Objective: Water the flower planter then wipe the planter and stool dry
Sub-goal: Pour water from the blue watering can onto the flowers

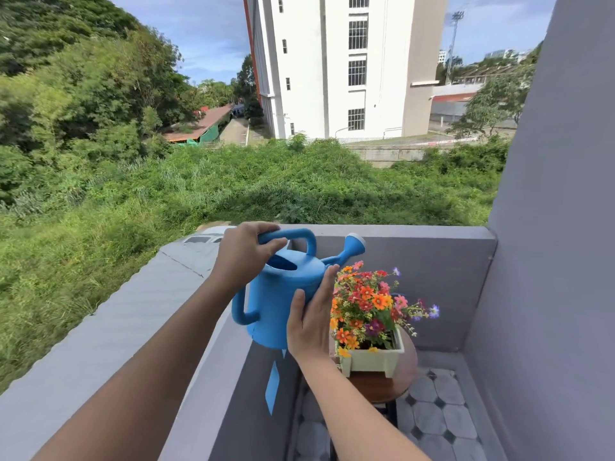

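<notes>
A blue watering can (279, 294) hangs in the air left of the flowers, its spout rose (355, 245) pointing up and right above them. My left hand (244, 252) grips the can's top handle. My right hand (311, 319) lies flat against the can's side, fingers spread. A white rectangular planter (374, 359) full of orange, red, pink and purple flowers (367, 306) stands on a round wooden stool (379, 385). No water is seen leaving the spout. A blue strip (273, 387) dangles below the can.
A grey balcony parapet (432, 241) runs behind the planter and along the left side. A grey wall (549, 227) closes off the right. The floor has grey and black tiles (429, 414). Beyond the parapet are bushes and a white building.
</notes>
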